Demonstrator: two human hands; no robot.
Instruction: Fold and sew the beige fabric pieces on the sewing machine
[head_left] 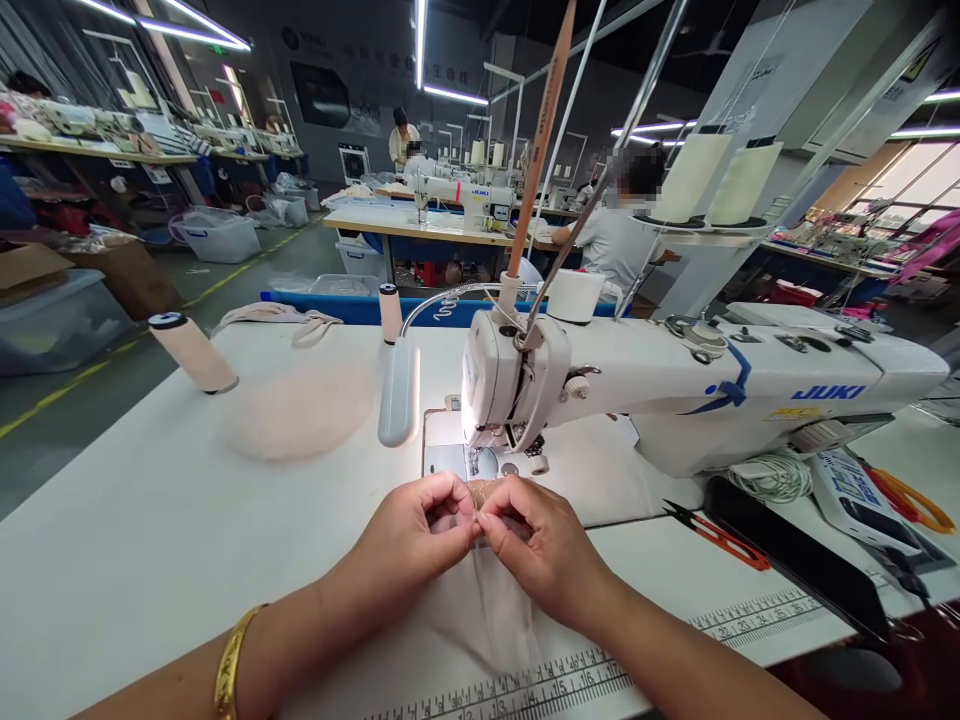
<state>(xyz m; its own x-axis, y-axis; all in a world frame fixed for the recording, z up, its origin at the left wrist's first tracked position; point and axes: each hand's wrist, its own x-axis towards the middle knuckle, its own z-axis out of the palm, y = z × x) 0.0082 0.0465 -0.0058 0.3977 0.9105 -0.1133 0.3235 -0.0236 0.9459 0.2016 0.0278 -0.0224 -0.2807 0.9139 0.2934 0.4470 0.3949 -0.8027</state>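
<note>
Hands at bench [150, 520] centre, just in front of sewing machine [675, 385]. Left hand [409, 535] and right hand [544, 545] side by side, fingertips meeting over sheer fabric [487, 600]. Left fingers [450, 505] curled in, thumb and forefinger pinched shut on fabric edge. Right fingers [499, 510] pinched shut on same edge, touching left fingertips. Fabric thin, pale, lying flat on bench from pinch point down toward near edge, partly under both hands; top end bunched between fingertips, just short of needle plate [457, 462]. Exact fold at pinch too small to tell. Gold bangle [232, 665] on left wrist.

Presser foot [474, 460] just beyond hands, lit by lamp [397, 395] on gooseneck, left of machine head. Printed ruler [570, 675] along near bench edge, under right forearm. Red-handled snips [716, 535] on bench right of hands, well apart. Orange scissors [911, 500] farther right, near machine base. White cord coil [772, 475] below machine arm. Thread cone [191, 352] tilted at far left of bench; smaller spool [390, 312] upright behind lamp. Pale fabric pile [296, 405] between cone and lamp. Two large cream cones [716, 180] on stand behind machine.

Background: another person [619, 235] seated at next bench, back turned; a third person [403, 138] standing far back. Plastic bins [217, 235] on floor at left.
</note>
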